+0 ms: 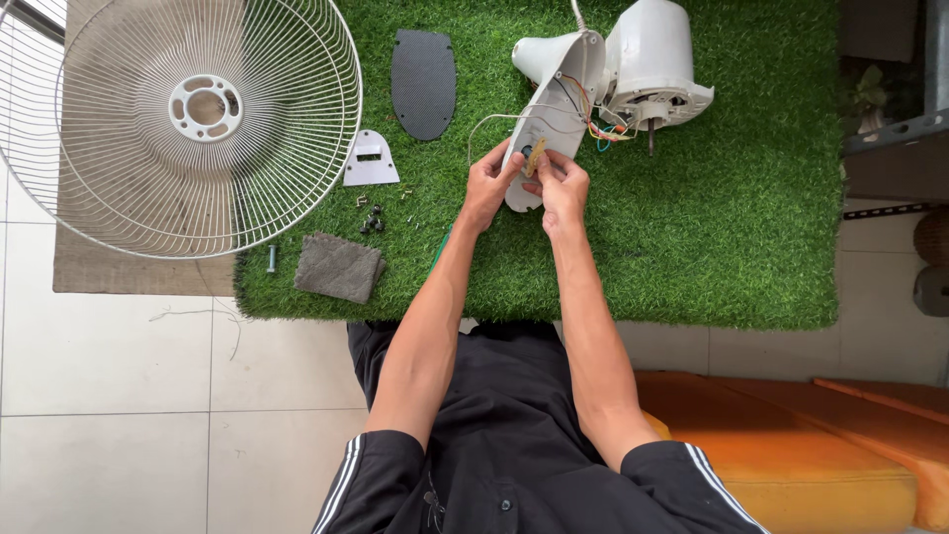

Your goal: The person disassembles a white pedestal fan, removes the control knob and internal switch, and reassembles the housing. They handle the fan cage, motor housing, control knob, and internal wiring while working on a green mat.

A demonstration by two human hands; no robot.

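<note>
Two hands meet at the white fan housing (554,119) on the green turf mat (751,218): left hand (487,188) and right hand (561,188) both pinched on a small tan part (535,155). Left of the housing lie a dark oval cover (423,81), white bracket (371,160), loose screws (373,216), grey cloth (338,267) and wire grille (188,119).

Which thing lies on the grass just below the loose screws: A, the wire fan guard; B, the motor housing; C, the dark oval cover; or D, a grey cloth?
D: the grey cloth lies on the grass right under the screws, while the guard, motor and oval cover sit elsewhere.
</note>
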